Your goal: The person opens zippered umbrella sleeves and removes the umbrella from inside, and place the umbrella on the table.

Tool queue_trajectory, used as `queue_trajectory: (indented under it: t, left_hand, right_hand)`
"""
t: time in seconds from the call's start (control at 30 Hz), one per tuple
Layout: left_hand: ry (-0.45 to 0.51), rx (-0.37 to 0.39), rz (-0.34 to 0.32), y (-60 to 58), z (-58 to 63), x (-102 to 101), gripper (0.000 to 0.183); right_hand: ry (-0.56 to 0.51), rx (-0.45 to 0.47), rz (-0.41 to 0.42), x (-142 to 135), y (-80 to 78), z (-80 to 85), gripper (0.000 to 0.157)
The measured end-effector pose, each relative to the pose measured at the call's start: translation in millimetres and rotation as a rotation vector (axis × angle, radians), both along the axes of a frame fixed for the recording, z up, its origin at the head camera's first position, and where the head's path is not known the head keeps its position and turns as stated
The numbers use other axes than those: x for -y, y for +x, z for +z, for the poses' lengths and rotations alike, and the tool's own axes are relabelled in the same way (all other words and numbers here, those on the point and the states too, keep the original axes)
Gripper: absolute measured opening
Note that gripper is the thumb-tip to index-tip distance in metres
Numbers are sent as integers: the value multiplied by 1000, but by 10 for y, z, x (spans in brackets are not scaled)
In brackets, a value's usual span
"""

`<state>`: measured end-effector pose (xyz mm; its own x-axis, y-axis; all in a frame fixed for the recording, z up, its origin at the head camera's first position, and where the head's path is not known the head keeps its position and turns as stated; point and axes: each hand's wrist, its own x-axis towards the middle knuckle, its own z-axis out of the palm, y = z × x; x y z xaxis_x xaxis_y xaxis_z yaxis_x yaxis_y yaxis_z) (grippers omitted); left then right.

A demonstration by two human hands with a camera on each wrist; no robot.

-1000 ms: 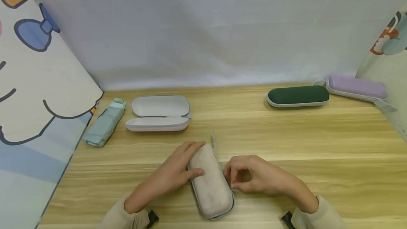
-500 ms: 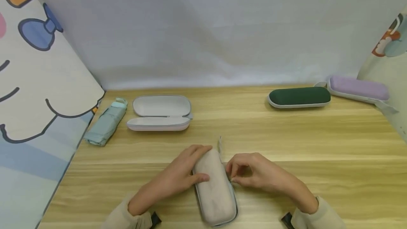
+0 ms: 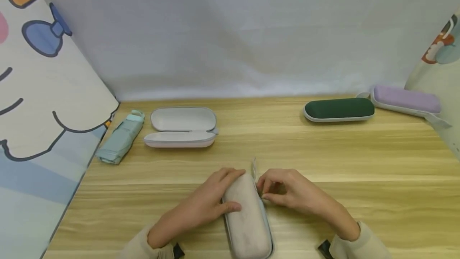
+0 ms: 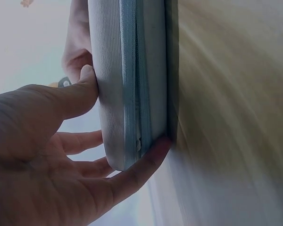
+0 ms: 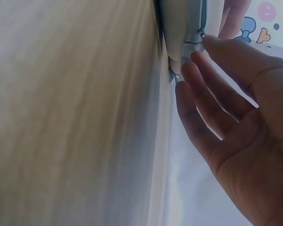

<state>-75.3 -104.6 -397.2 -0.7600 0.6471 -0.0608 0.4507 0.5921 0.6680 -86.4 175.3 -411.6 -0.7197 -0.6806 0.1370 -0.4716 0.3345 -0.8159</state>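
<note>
A long beige zippered case (image 3: 247, 221) lies at the near middle of the table, tilted slightly. My left hand (image 3: 210, 199) grips it from the left, thumb on top and fingers around its far end. In the left wrist view, the pale blue zipper (image 4: 129, 84) runs along the side of the case, its two bands slightly apart. My right hand (image 3: 287, 189) is at the case's right side, thumb and index finger pinching the zipper pull (image 5: 201, 35). The other right fingers are loosely bent. A fabric strap (image 3: 254, 168) sticks up from the far right end of the case.
An unfolded hard case (image 3: 183, 119) with a pale grey inside stands at back left. Left of it lies a folded grey-green umbrella (image 3: 120, 139). A dark green case (image 3: 339, 108) and a lilac case (image 3: 406, 99) sit at back right, before a white cloth backdrop (image 3: 230, 35).
My right hand has drawn the zipper pull along the case's side toward its far end. The case and my left hand have shifted a little to the right and closer to me.
</note>
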Motion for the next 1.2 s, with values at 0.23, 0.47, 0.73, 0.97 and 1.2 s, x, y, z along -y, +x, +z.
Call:
queue_trajectory:
  t: [0.23,0.47,0.73,0.97,1.2]
  left_hand:
    - [-17,-15,-27,78,7,-41,78]
    - [-43,-36,-39,102,-2,-47,80]
    - [-144,-98,-164,103,49,35,92]
    - [-217,-191,-278,81,48,77,101]
    - [-278,-218,-177,96,28,44,97]
  right_hand:
    - [-7,-57,-28,0,-2,-29,18]
    - [24,-20,-63,-7,-3,-31,18]
    - [24,68,-49,-3,-20,-39,9]
    - [51,124,-64,-17,-31,-27,6]
    - [98,136,-60,-36,-28,16,11]
